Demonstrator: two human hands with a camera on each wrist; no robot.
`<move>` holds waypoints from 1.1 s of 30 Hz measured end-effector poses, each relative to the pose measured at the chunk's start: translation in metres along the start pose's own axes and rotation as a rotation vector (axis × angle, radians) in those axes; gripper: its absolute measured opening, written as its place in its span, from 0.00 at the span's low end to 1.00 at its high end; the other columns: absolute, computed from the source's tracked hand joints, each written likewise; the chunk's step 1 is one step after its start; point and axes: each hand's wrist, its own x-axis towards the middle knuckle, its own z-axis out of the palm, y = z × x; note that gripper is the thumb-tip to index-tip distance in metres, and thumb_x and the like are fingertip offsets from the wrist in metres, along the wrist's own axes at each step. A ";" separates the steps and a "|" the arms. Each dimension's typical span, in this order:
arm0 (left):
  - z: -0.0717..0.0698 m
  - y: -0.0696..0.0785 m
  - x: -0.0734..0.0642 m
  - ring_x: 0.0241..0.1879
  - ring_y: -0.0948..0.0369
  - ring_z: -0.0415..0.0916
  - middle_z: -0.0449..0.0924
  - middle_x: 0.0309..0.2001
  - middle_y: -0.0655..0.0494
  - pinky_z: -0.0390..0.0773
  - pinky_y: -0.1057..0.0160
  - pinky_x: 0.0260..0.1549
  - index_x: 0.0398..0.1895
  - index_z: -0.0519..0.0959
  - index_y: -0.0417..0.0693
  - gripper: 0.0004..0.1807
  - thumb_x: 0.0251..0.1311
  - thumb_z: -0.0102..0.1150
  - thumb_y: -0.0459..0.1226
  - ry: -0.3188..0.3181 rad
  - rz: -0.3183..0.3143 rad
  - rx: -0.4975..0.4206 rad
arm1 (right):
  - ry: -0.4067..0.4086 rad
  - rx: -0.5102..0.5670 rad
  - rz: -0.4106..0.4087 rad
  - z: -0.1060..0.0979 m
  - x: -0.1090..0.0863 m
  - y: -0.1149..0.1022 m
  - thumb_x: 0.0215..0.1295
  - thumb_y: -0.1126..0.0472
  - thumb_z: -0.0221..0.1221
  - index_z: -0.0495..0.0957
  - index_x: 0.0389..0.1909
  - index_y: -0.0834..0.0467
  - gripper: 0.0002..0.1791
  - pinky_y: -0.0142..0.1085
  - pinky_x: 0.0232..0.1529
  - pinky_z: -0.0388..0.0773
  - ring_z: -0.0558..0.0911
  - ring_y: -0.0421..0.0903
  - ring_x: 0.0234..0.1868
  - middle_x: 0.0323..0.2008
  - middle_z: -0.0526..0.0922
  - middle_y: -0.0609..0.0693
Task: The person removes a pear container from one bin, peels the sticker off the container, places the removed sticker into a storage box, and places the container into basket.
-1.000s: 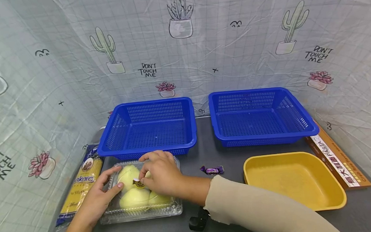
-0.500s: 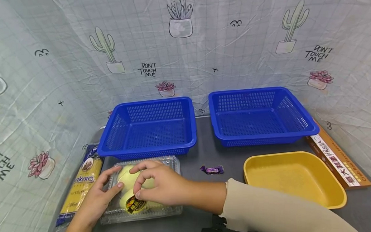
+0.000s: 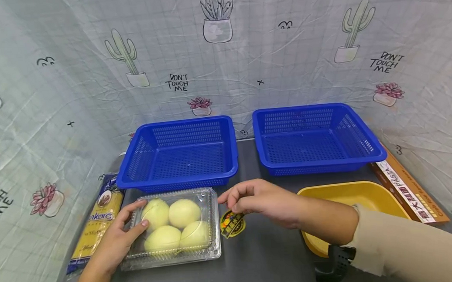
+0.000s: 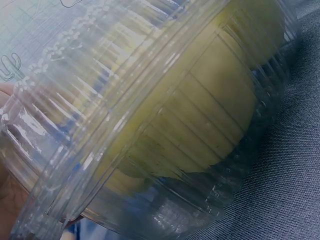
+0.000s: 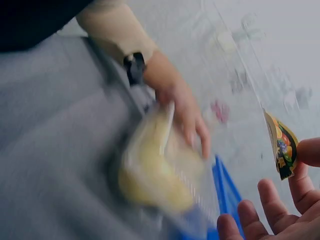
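A clear plastic clamshell box (image 3: pixel 212 203) holds several round pale yellow-green fruits (image 3: pixel 184 213). My left hand (image 3: pixel 115 242) grips its left side, thumb on the lid. Up close in the left wrist view, the ribbed box wall (image 4: pixel 55 200) and a fruit (image 4: pixel 210 100) show, with part of the hand at the left edge. Just right of the box, my right hand (image 3: pixel 271 201) pinches a black and yellow sticker (image 3: pixel 232 223) between thumb and index finger. In the right wrist view the sticker (image 5: pixel 283 145) is curved, and the other fingers are spread.
Two blue baskets (image 3: pixel 177 179) (image 3: pixel 322 165) stand at the back. A yellow tray (image 3: pixel 339 188) sits at right, partly behind the right arm. Pasta packs lie at both sides: a yellow bag (image 3: pixel 99 222) left, a brown box (image 3: pixel 410 185) right. A printed cloth (image 3: pixel 259 47) hangs behind.
My right hand has peeled the sticker from the lid and carried it right, off the box. It now covers the purple-wrapped candy seen earlier. The left hand stays on the box.
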 end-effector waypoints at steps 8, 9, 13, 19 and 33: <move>0.000 0.000 0.000 0.79 0.39 0.47 0.56 0.80 0.40 0.61 0.82 0.53 0.81 0.63 0.43 0.34 0.78 0.63 0.41 0.013 0.005 -0.002 | 0.068 0.000 0.070 -0.057 -0.035 0.014 0.76 0.61 0.56 0.79 0.39 0.57 0.05 0.57 0.71 0.68 0.74 0.59 0.72 0.69 0.77 0.62; 0.000 0.000 0.000 0.79 0.39 0.47 0.56 0.80 0.40 0.62 0.81 0.54 0.81 0.63 0.43 0.34 0.78 0.63 0.41 0.013 0.007 0.002 | 0.069 -0.008 0.074 -0.063 -0.039 0.017 0.77 0.61 0.56 0.78 0.39 0.56 0.06 0.59 0.72 0.66 0.73 0.59 0.72 0.70 0.77 0.61; 0.001 0.000 0.002 0.80 0.39 0.45 0.56 0.80 0.40 0.62 0.52 0.73 0.81 0.63 0.42 0.34 0.78 0.63 0.39 0.009 0.007 -0.004 | 0.069 -0.017 0.089 -0.083 -0.055 0.026 0.79 0.60 0.55 0.77 0.39 0.55 0.06 0.61 0.73 0.62 0.71 0.59 0.75 0.70 0.76 0.59; 0.000 -0.001 0.002 0.81 0.37 0.41 0.53 0.82 0.38 0.50 0.24 0.70 0.81 0.62 0.41 0.35 0.77 0.63 0.38 0.001 0.007 -0.030 | 0.076 -0.008 0.107 -0.111 -0.080 0.038 0.81 0.61 0.53 0.77 0.41 0.56 0.06 0.45 0.69 0.69 0.71 0.59 0.75 0.72 0.75 0.59; 0.000 -0.003 0.003 0.81 0.36 0.39 0.53 0.82 0.38 0.47 0.22 0.70 0.80 0.63 0.40 0.34 0.77 0.63 0.37 -0.001 0.030 -0.048 | -0.082 0.042 0.061 -0.177 -0.128 0.073 0.85 0.68 0.44 0.76 0.48 0.62 0.10 0.30 0.66 0.71 0.74 0.41 0.73 0.73 0.76 0.52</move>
